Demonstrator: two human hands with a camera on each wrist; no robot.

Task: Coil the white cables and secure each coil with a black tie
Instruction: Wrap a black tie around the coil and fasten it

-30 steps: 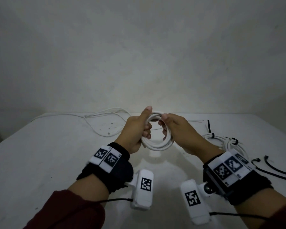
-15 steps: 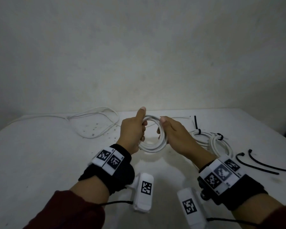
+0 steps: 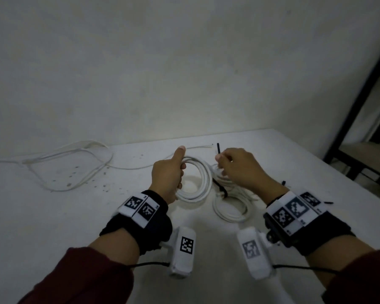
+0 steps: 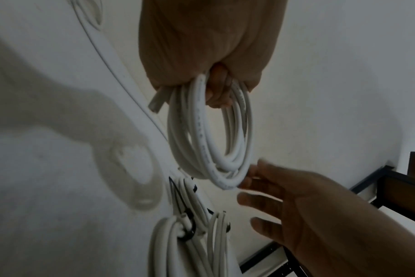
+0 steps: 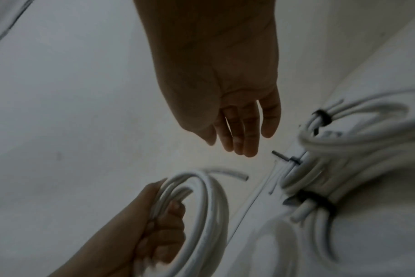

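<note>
My left hand point(image 3: 170, 172) grips a coiled white cable point(image 3: 203, 183) by its left side and holds it just above the table, thumb pointing up. The wrist views show the coil point(image 4: 198, 135) point(image 5: 211, 206) hanging from its curled fingers point(image 4: 218, 93), with a short cut end sticking out. My right hand point(image 3: 233, 165) is off the coil, fingers straight and holding nothing point(image 5: 239, 131). It hovers above a heap of tied white coils point(image 3: 228, 207) point(image 5: 344, 150). Black ties point(image 3: 221, 190) point(image 5: 318, 204) bind those coils.
A long loose white cable point(image 3: 70, 163) sprawls over the far left of the white table point(image 3: 53, 216). A black tie tip point(image 3: 328, 202) pokes out beside my right wrist. A wall stands right behind the table. A dark metal frame point(image 3: 360, 106) stands off the right edge.
My right hand has let go of the coil and moved right, over the tied coils. The left hand still holds the coil, and the view has turned to the right.
</note>
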